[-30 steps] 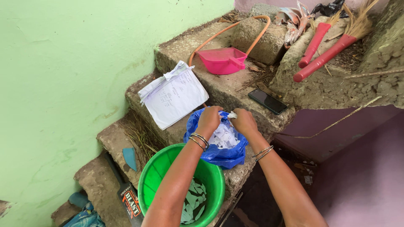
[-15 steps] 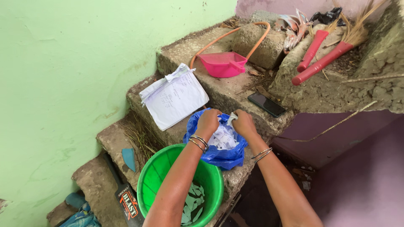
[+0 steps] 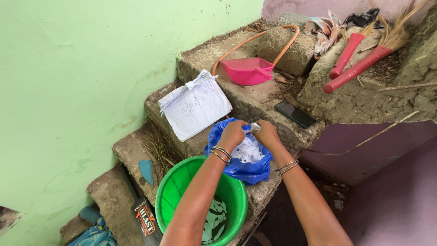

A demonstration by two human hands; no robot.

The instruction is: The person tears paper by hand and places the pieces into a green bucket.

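Head view, looking down a rough concrete staircase [image 3: 255, 98] beside a green wall [image 3: 68, 91]. Left hand [image 3: 233, 133] and right hand [image 3: 266, 133] meeting over the open mouth of a blue plastic bag [image 3: 241, 168], both pinched shut on a small scrap of white paper [image 3: 256, 126] between the fingertips, looks like mid-tear. Bag sitting on a step right at centre, already holding a decent pile of torn paper bits [image 3: 248, 150]. Green bucket [image 3: 182, 191] at 7 o'clock from the bag, touching it, with pale shreds at the bottom. Stack of handwritten sheets [image 3: 195, 107] at 11 o'clock from the hands, one step up, untouched and fairly thick. So, best guess: a fair amount shredded already, but most of the stack left to go. Black smartphone [image 3: 296, 114] lying flat at 2 o'clock, near the right hand. Pink dustpan [image 3: 248, 70] with an orange handle further up at 12 o'clock, two brooms with red handles [image 3: 355, 68] at 1 o'clock. Cricket bat [image 3: 143, 214] leaning by the bucket at 8 o'clock.
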